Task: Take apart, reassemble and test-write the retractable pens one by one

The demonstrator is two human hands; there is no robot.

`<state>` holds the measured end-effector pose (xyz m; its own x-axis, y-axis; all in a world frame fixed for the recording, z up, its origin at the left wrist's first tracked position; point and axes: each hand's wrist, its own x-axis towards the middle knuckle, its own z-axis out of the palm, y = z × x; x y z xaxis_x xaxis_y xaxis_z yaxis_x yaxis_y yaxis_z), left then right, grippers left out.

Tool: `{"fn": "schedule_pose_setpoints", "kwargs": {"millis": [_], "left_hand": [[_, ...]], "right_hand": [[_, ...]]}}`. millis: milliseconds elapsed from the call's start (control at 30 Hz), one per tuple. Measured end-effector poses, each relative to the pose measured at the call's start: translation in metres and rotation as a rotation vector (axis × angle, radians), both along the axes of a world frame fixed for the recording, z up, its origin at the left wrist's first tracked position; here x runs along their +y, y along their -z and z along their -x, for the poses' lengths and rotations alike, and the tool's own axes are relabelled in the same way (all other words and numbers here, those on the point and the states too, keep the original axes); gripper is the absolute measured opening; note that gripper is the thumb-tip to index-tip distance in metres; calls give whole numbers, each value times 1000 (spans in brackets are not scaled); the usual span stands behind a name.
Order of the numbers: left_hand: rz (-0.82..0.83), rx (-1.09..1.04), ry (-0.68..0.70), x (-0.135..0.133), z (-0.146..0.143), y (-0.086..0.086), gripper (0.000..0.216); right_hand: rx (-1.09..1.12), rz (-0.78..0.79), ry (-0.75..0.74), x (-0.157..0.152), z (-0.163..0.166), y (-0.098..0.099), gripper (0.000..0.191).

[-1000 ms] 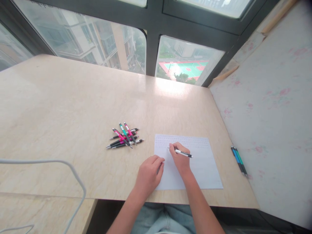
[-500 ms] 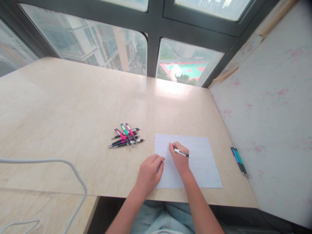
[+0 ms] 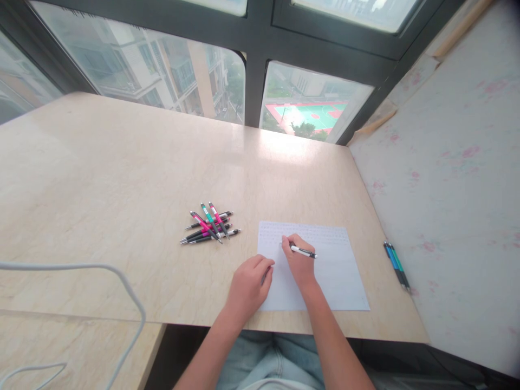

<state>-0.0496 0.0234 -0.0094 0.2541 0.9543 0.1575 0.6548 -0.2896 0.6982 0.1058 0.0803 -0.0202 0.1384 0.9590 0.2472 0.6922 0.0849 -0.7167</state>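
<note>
A white pen with a black end is held in my right hand, its tip down on a white sheet of paper. Several rows of small, faint handwriting run across the top of the sheet, too small to read. My left hand rests at the paper's left edge with its fingers curled. Between its thumb and fingers shows a thin dark object, mostly hidden, whose kind I cannot make out. Left of the paper lies a crossed pile of click pens in pink, teal, purple, black and white.
Blue and green pens lie by the flowered wall on the right. A white cable curves over the left front of the marbled tabletop. Dark-framed windows stand behind the table.
The view has tilted very slightly, so everything sits a few pixels higher. Both hands keep almost the same place on the paper, and the pen tip has barely moved.
</note>
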Motion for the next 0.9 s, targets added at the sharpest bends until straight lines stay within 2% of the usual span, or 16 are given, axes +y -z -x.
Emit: {"fn": "schedule_pose_setpoints", "kwargs": {"millis": [733,900], "left_hand": [[-15,-6,-1,0,0,-2,18],[-16,-7,-6,0,0,-2,18]], "right_hand": [[8,23,32,-1,-1,0,34],[119,20,54,-1,-5,0,35]]}}
